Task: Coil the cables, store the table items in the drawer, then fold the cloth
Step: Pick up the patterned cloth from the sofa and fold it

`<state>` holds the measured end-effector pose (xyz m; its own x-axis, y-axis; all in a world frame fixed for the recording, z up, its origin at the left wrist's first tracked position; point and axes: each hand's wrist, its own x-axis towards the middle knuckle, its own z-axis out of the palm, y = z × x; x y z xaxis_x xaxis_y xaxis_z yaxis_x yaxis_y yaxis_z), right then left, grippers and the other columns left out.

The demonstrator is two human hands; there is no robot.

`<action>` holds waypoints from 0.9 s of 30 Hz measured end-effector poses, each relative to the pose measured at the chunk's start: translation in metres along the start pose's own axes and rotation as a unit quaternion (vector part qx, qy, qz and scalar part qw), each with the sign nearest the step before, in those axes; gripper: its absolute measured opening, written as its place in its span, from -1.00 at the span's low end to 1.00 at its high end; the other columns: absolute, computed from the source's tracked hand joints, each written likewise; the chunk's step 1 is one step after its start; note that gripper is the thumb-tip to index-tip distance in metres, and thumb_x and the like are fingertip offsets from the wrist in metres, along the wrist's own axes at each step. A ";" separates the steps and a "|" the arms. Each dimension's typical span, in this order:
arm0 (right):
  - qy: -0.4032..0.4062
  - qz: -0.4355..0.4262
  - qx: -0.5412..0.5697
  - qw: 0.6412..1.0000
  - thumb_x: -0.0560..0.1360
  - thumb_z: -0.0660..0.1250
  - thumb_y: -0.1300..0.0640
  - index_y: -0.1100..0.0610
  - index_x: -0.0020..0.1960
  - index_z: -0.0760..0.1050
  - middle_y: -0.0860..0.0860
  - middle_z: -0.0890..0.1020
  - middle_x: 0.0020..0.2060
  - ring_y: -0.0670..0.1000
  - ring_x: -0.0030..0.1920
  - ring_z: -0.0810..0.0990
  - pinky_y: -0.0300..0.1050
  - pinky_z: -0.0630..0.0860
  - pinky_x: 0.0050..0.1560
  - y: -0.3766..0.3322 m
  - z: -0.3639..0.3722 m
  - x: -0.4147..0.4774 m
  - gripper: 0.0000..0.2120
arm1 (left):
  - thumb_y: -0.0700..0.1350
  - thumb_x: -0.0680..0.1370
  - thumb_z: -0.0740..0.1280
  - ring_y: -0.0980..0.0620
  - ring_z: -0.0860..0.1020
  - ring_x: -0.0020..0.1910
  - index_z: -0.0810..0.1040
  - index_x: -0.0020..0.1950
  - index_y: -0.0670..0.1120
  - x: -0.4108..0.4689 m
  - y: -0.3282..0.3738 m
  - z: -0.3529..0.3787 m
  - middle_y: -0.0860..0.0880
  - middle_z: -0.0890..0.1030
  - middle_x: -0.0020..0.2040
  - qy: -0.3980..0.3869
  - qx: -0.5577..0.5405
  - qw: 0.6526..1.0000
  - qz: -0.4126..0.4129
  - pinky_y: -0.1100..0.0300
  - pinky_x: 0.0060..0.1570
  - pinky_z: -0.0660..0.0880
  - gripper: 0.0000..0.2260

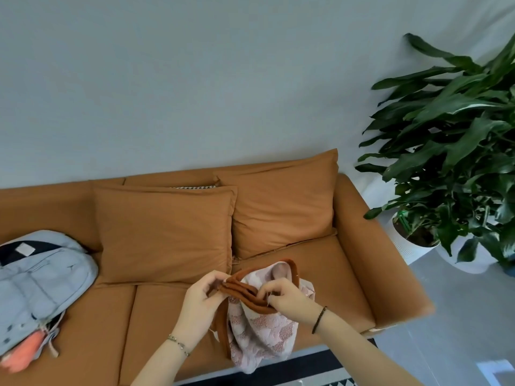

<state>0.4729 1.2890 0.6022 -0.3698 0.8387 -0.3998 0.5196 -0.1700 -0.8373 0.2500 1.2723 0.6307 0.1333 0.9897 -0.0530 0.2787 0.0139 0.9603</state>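
Observation:
A pink and white patterned cloth (262, 332) with a thick rust-brown border hangs bunched in the air over the front of the sofa seat. My left hand (202, 298) pinches the gathered brown edge at its left end. My right hand (287, 298) grips the same brown edge just to the right, fingers curled round it. The lower part of the cloth dangles down toward the sofa's front edge. No cables, drawer or table show in this view.
An orange-brown sofa (348, 274) with two loose cushions (164, 232) fills the middle. A light blue backpack (41, 280) lies on its left seat. A large potted plant (451, 151) stands at the right. A patterned rug (315, 369) edges the floor below.

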 end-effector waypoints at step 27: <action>-0.093 0.334 -0.390 0.853 0.59 0.27 -0.07 0.07 0.61 0.07 0.11 0.27 0.54 0.18 0.51 0.31 0.06 0.34 0.43 0.075 0.053 0.006 -0.31 | -0.42 0.49 0.39 0.09 0.64 0.01 0.70 -0.10 0.15 -0.018 -0.004 -0.012 0.07 0.71 -0.10 -0.009 0.000 1.000 -0.004 0.31 0.06 0.52 -0.58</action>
<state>0.4688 1.2540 0.5172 0.1320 0.5800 -0.8038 0.9898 -0.1217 0.0748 0.2352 1.2557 0.6314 0.1476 0.9869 -0.0658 0.2808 0.0220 0.9595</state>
